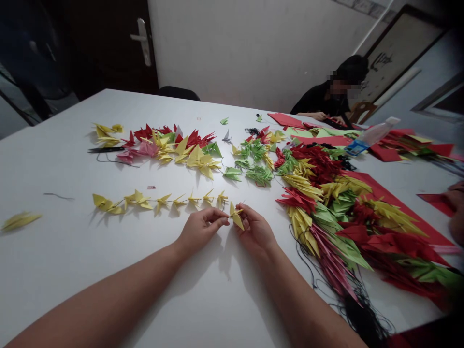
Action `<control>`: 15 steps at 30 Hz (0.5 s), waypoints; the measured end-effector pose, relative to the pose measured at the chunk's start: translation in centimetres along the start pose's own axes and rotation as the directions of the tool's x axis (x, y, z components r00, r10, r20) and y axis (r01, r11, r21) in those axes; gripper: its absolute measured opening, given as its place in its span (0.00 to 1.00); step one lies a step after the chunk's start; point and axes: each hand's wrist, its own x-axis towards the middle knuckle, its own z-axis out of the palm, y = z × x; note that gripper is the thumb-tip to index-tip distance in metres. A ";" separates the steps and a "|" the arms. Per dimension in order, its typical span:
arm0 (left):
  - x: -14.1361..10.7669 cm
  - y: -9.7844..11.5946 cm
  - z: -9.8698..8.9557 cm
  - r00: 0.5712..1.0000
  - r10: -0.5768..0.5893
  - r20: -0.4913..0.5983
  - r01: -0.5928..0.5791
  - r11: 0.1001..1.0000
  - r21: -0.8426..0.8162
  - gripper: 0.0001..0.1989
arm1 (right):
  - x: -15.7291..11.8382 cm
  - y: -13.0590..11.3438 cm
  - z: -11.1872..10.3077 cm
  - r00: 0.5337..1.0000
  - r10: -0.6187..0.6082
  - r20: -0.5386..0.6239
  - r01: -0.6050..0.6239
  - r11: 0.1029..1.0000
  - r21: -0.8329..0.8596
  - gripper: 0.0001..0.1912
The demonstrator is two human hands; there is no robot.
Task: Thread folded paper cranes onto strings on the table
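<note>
A small yellow paper crane (236,217) is held between my two hands, above the white table (126,285). My left hand (203,228) pinches at its left side; whether a cord lies in those fingertips too is too small to tell. The fingers of my right hand (254,231) are closed on its right side. Just beyond my left hand, a row of yellow paper cranes (159,204) threaded on a dark cord stretches leftward across the table. Some of its cranes are bunched at the far left end.
Scissors (105,150) lie beside a pile of red, pink and yellow cranes (195,157). Strung cranes in bundles (319,203) and tangled black cord (362,309) cover the right side. Behind are red paper sheets (290,120), a clear bottle (377,133) and a person (326,99). Another hand (457,208) shows at the right edge.
</note>
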 end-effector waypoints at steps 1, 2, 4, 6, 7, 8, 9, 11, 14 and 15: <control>0.0 0.0 0.0 1.000 0.000 -0.002 0.000 1.000 0.006 0.10 | 0.0 0.0 0.0 1.000 0.000 0.000 0.000 1.000 0.000 0.06; 0.0 0.0 0.0 1.000 -0.001 -0.005 0.001 1.000 0.013 0.10 | 0.0 -0.1 0.0 1.000 0.000 -0.003 0.000 1.000 -0.001 0.06; 0.0 0.0 0.0 1.000 -0.004 -0.009 0.004 1.000 0.028 0.11 | 0.0 -0.1 0.1 1.000 0.000 -0.018 0.000 1.000 -0.002 0.06; 0.0 -0.1 0.0 1.000 -0.002 -0.014 0.002 0.999 0.046 0.12 | -0.1 -0.2 0.2 1.000 -0.002 -0.030 0.002 1.000 0.000 0.06; 0.0 -0.1 0.0 1.000 -0.001 -0.015 0.002 0.998 0.057 0.12 | -0.1 -0.2 0.2 0.999 -0.005 -0.033 0.005 1.000 0.002 0.06; 0.0 -0.1 0.0 1.000 0.001 -0.016 0.000 0.998 0.066 0.12 | -0.1 -0.2 0.2 0.999 -0.007 -0.036 0.008 1.000 0.005 0.05; 0.0 0.0 0.0 1.000 0.004 -0.017 -0.003 0.997 0.075 0.12 | -0.1 -0.2 0.2 0.999 -0.008 -0.039 0.009 1.000 0.008 0.05; -0.1 0.1 -0.1 1.000 0.010 -0.014 -0.009 0.996 0.090 0.13 | -0.2 -0.2 0.3 0.999 -0.005 -0.049 0.006 1.000 0.017 0.05; -0.1 0.3 -0.1 1.000 0.017 -0.004 -0.016 0.992 0.125 0.12 | -0.2 -0.3 0.4 0.998 -0.008 -0.063 0.011 0.999 0.040 0.05; -0.2 0.4 -0.1 1.000 0.019 0.000 -0.019 0.990 0.142 0.11 | -0.2 -0.3 0.5 0.997 -0.012 -0.071 0.016 0.999 0.045 0.05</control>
